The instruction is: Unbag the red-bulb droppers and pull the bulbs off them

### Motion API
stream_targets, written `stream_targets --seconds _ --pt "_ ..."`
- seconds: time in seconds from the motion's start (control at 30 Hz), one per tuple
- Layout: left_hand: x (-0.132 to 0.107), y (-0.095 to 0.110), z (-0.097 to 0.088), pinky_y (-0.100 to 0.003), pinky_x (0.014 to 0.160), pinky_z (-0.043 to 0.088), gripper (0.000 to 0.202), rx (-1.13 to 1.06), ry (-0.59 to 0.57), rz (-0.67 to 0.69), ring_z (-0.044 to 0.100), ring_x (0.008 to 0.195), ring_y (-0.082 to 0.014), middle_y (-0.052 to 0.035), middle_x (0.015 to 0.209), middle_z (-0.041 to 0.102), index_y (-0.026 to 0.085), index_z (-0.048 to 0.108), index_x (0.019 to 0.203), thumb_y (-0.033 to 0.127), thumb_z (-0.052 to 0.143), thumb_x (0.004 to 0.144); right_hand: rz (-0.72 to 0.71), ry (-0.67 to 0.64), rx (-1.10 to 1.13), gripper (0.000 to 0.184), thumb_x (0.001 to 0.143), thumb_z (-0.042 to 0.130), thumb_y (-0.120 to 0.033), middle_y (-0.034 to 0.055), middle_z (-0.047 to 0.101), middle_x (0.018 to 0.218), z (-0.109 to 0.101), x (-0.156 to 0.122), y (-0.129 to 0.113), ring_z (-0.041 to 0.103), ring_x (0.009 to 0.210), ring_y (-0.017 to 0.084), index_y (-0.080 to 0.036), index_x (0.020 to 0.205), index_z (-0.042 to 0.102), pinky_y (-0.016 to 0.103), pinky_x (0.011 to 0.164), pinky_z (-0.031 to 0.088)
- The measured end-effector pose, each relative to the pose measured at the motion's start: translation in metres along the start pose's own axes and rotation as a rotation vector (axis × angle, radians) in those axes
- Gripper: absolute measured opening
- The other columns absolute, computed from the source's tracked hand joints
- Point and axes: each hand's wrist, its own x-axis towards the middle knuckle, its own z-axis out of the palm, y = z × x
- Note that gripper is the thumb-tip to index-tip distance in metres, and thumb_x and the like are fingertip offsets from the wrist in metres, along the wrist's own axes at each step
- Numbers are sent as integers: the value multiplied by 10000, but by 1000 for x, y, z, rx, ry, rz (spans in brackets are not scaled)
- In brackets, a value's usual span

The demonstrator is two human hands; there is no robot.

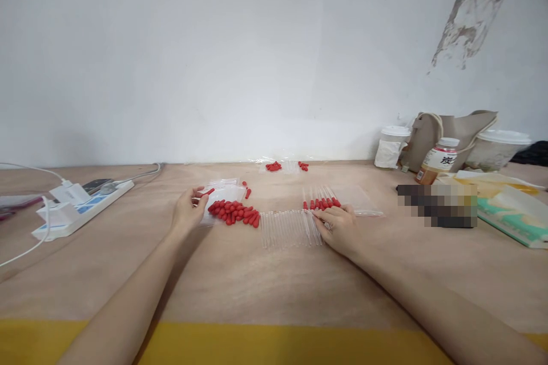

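Between the thumb and fingers of my left hand is a red rubber dropper bulb, held above the left edge of a pile of loose red bulbs. Clear glass dropper tubes lie side by side in a row right of that pile. My right hand is at the row's right end, its fingertips closed on the upper end of a glass dropper tube; the fingers partly hide it. Just beyond this hand, several droppers with red bulbs fitted lie on a clear plastic bag.
Another clear bag with red bulbs lies near the wall. At left is a white power strip with chargers and cables. To the right stand a bottle, lidded cups, a grey bag and a green tissue pack.
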Motion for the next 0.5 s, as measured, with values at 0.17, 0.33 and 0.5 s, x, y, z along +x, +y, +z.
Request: stream_targets --seconds 0.17,0.33,0.5 --pt "4 -10 10 -245 616 458 359 33 -39 -60 579 692 -152 -43 859 624 156 529 1003 365 524 711 -54 -57 -72 209 825 465 -255 7 629 667 0 -1 -8 532 678 128 -234 790 670 308 724 240" --pt "7 -19 18 -256 656 455 308 88 -111 -86 599 735 -178 -57 845 654 154 587 897 395 495 728 -64 -127 -24 253 811 492 -412 23 615 744 -1 -2 -11 508 727 141 -224 848 657 325 762 231" --pt "10 -26 19 -279 697 438 366 147 -177 -76 606 829 -227 -63 851 676 175 641 853 429 386 787 -99 -199 -24 407 739 513 -561 38 594 802 -4 -1 -13 499 771 164 -221 919 645 340 763 240"
